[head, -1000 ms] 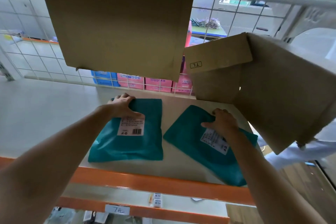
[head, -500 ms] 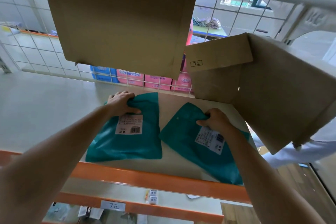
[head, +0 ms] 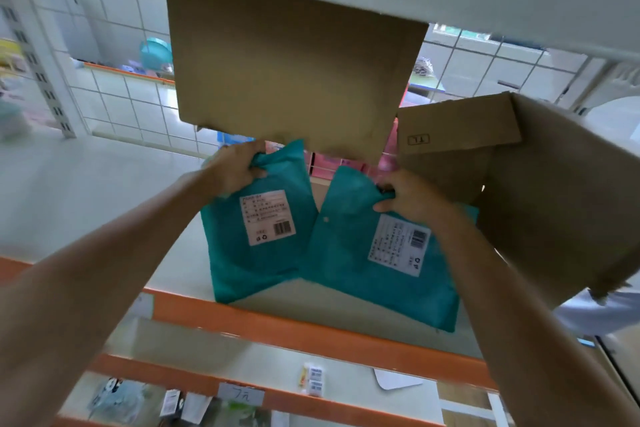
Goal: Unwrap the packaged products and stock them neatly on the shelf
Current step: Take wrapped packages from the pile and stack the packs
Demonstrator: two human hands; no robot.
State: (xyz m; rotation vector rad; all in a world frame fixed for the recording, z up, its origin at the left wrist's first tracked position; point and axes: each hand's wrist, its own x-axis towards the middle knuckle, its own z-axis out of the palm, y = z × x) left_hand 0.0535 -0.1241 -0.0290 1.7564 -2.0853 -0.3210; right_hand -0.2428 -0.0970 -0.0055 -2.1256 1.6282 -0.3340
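Two pouches side by side on the shelf (head: 104, 204), left pouch (head: 256, 239) overlapping right pouch (head: 353, 274), open box (head: 554, 184) at right

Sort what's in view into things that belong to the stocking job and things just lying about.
Job: left teal package in the left grip; right teal package in the right grip; shelf; cardboard box, likely their carton.

Lying about: hanging cardboard sheet; pink boxes behind the wire grid; handwritten price tag.

Matt teal cloth-like pouches (head: 263, 253), paper labels (head: 267, 217); brown cardboard box (head: 554, 191).
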